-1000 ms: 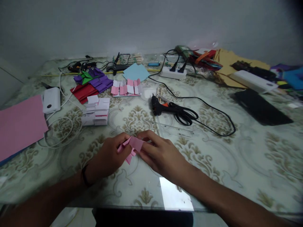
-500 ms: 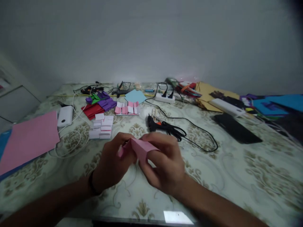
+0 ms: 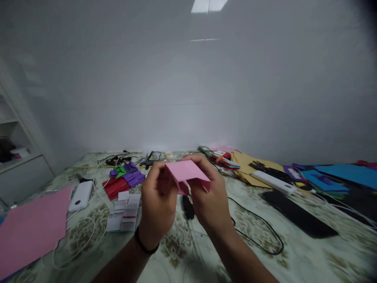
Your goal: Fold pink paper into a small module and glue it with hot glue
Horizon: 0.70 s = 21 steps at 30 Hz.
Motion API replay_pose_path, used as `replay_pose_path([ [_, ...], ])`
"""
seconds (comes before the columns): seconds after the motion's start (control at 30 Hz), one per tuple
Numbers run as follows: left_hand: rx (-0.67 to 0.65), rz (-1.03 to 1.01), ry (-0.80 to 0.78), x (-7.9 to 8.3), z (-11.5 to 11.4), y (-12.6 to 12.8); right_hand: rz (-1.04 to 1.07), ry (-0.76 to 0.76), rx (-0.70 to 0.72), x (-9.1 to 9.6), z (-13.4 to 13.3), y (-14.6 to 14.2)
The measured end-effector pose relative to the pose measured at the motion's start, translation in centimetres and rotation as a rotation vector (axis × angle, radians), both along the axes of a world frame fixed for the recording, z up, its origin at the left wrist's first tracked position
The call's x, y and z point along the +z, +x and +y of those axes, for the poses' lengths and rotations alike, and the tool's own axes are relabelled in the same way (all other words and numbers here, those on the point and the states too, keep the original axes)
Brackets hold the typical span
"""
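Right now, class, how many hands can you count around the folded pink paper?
2: the left hand grips the left side of the folded pink paper, and the right hand its right side. The paper hides some fingertips.

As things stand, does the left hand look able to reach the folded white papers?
Probably yes: the folded white papers lie just left of the left hand, with nothing visible between, though its grip on the folded pink paper occupies it.
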State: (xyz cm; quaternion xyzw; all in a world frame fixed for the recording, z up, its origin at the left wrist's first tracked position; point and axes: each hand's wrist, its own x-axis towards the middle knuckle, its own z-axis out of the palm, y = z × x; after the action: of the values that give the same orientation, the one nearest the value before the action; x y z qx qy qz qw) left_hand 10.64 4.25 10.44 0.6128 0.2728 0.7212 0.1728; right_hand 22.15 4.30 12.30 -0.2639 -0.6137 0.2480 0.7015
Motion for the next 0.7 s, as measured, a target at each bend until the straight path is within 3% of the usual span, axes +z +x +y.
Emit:
replay_pose_path([
  [0.13,0.152,0.035,0.081,-1.0,-0.3,-0.2,0.080,-0.008,0.044,-1.0,0.7,-0.4],
  [0.37,0.301,0.192,0.164,-1.0,-0.6,-0.9,0.134,0.020,0.065,-1.6,0.3,-0.9],
  [0.7,0.341,0.196,0.254,-1.2,-0.2,-1.8,0.207,-0.081,0.268,-2.1,0.6,-0.5],
])
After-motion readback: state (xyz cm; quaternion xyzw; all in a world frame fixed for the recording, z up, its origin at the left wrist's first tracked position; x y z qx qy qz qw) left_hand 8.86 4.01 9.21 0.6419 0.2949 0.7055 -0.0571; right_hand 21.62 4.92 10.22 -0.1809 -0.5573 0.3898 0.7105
